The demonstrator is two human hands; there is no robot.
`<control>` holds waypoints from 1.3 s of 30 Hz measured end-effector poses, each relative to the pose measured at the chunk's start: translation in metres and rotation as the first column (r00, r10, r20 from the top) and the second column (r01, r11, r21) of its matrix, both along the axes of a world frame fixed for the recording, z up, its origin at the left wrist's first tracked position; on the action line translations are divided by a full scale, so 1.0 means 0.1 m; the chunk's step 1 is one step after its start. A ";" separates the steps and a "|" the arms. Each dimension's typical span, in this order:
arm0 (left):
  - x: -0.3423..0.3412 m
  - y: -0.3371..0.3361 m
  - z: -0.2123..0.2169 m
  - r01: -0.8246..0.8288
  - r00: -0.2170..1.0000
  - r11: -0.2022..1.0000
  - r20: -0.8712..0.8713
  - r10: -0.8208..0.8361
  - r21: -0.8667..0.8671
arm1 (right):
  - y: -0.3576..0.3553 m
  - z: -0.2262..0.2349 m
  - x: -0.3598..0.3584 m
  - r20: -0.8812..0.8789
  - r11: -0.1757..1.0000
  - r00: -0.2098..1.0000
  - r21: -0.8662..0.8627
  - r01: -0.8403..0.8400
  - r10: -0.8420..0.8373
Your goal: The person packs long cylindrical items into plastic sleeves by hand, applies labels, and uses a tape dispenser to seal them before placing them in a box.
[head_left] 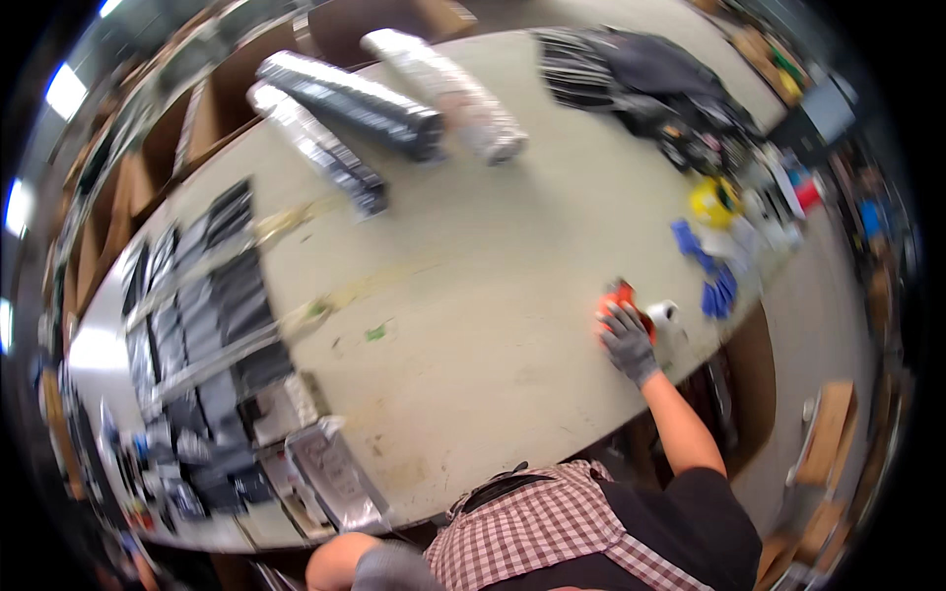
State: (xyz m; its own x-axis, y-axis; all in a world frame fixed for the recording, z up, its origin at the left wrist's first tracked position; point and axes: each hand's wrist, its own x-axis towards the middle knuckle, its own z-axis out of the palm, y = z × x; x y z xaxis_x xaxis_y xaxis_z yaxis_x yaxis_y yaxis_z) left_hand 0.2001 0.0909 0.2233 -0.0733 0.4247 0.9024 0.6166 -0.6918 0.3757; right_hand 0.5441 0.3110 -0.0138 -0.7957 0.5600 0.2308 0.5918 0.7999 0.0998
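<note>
My right hand [629, 340], in a grey glove, reaches out over the right part of the table. Its fingers lie around an orange-red hand-held tool [618, 295], whose exact kind is blurred and partly covered by the glove. Right beside it is a small white roll [663, 313]. My left hand [392, 568], also in a grey glove, is low at the bottom edge, close to my body. It is smeared by motion and its fingers do not show.
Several shiny wrapped rolls [350, 103] lie at the back of the pale table [443, 295]. Dark flat packages [217, 305] fill the left side, near a clear-wrapped tray [335, 478]. Blue gloves [719, 291], a yellow round thing [714, 202] and black bags [660, 79] sit at the right.
</note>
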 end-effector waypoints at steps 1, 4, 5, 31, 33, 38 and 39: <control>0.10 0.08 -0.16 0.027 0.999 0.999 0.031 -0.027 -0.017 | 0.09 0.07 -0.03 -0.042 0.999 0.999 -0.050 -0.001 -0.001; 0.46 0.44 -0.90 0.147 0.988 0.946 0.076 -0.131 -0.290 | -0.01 -0.03 0.05 -0.187 0.996 0.982 0.078 0.044 -0.029; 0.61 0.57 -1.18 0.197 0.980 0.858 0.089 -0.176 -0.474 | -0.09 -0.06 0.06 -0.232 0.989 0.972 0.130 0.074 -0.043; 2.68 1.85 -3.10 -0.179 0.983 0.725 -0.095 0.156 -0.665 | -1.77 -2.73 4.16 0.540 -0.323 0.308 -0.777 0.541 -0.783; 2.76 1.90 -3.09 -0.039 0.931 0.664 0.215 0.296 -0.746 | -1.54 -2.91 4.24 0.569 -0.384 0.179 -0.722 0.576 -0.802; 2.70 1.78 -3.05 -0.258 0.930 0.639 -0.008 0.366 -0.725 | -1.25 -3.39 4.36 0.596 -0.307 0.262 -0.682 0.664 -0.759; 2.76 1.80 -3.05 -0.246 0.922 0.631 0.023 0.387 -0.736 | -1.24 -3.38 4.47 0.535 -0.334 0.231 -0.752 0.568 -0.812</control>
